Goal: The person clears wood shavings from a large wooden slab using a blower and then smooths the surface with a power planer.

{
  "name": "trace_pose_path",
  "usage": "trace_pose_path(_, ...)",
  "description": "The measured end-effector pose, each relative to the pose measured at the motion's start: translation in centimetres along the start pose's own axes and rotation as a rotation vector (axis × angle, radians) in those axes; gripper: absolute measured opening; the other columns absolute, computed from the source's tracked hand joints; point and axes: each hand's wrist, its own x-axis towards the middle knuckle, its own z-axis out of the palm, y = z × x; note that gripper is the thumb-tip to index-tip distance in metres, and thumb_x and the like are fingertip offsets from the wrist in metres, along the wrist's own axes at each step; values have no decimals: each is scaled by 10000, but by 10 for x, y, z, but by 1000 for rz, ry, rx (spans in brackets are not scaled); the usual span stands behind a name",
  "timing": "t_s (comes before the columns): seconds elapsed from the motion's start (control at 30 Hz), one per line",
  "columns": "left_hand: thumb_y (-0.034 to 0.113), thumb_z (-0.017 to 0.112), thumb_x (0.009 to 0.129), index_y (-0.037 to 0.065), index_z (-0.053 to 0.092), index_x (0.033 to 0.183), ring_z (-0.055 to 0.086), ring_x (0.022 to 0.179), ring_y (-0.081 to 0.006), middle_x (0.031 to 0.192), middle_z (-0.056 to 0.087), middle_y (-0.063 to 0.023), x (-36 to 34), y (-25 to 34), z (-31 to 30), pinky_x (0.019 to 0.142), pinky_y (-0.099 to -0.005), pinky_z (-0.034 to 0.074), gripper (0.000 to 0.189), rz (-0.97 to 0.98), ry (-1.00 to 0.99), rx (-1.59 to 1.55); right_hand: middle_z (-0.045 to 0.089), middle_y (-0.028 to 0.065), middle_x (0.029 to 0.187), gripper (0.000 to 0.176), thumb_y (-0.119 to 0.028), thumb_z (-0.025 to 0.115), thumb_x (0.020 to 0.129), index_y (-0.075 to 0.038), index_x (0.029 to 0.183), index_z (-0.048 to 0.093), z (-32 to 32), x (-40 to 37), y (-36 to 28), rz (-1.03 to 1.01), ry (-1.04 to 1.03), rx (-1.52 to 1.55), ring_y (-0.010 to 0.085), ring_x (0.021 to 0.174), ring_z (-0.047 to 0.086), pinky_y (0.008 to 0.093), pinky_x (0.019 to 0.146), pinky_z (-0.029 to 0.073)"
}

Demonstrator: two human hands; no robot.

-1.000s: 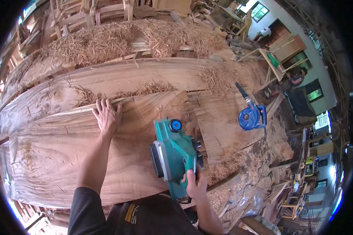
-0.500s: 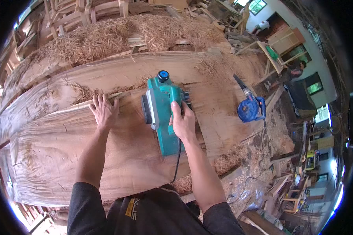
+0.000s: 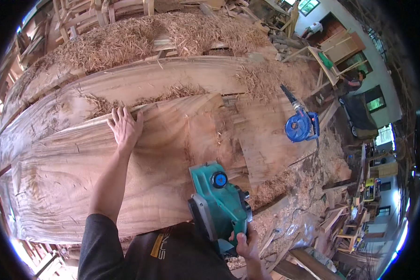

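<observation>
A wide wooden slab (image 3: pixel 93 182) with wavy grain lies in front of me. My left hand (image 3: pixel 126 128) rests on its far edge, fingers spread, holding nothing. My right hand (image 3: pixel 247 242) is wrapped round the rear handle of a teal power planer (image 3: pixel 214 200), at the slab's near right edge close to my body. The planer's round black knob with a blue cap faces up. Part of its rear is hidden by my hand.
A blue blower (image 3: pixel 299 127) lies on the boards to the right. Wood shavings (image 3: pixel 191 35) are heaped beyond the slab. Further right are a wooden frame (image 3: pixel 329 67), a covered vehicle and two people, one (image 3: pixel 354 83) beside the frame.
My right hand has pulled the planer from the slab's far part toward my body and turned it, uncovering the wood there. My left hand has stayed nearly in place.
</observation>
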Motion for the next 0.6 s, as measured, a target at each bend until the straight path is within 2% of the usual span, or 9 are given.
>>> trace_pose_path(0.1,522,508,989,-4,443,1463,259,1513,-390,1544,427,-180,0,-1,-4,1202,-641,171,711,-11,-34,6,638,60,785,321,-203,559,983,45,1185,589,18,35,-20,8,16,54,131,705,617,303,667,514)
trace_pose_path(0.2,525,491,998,3,459,1443,256,1515,-384,1543,431,-165,1,-3,1,1200,-645,171,687,8,-16,2,609,73,709,436,-353,540,1010,55,1158,581,36,77,-33,-63,36,-9,158,645,608,320,621,503)
trace_pose_path(0.3,532,472,1005,9,470,1428,260,1512,-385,1543,432,-157,-1,-3,3,1194,-648,182,672,16,9,16,593,64,698,370,-301,524,1033,39,1168,581,52,121,-51,-111,11,-22,148,618,590,316,600,497)
trace_pose_path(0.37,537,469,1005,8,473,1427,265,1509,-383,1542,432,-161,0,-2,2,1193,-646,188,677,5,8,21,580,52,685,379,-328,535,1043,32,1152,589,61,155,-50,-148,23,-35,133,599,574,309,581,490)
trace_pose_path(0.5,541,476,1003,10,492,1412,290,1499,-377,1529,446,-172,1,-3,5,1190,-637,201,671,-2,13,42,578,35,675,370,-366,543,1056,-3,1079,607,85,232,-91,-194,15,-9,122,584,571,288,562,463)
trace_pose_path(0.6,539,482,1000,20,510,1401,313,1487,-374,1511,466,-180,0,-2,0,1186,-626,212,656,6,14,49,578,40,690,369,-383,540,1059,-19,1073,599,98,262,-98,-240,-11,21,134,601,585,307,583,476)
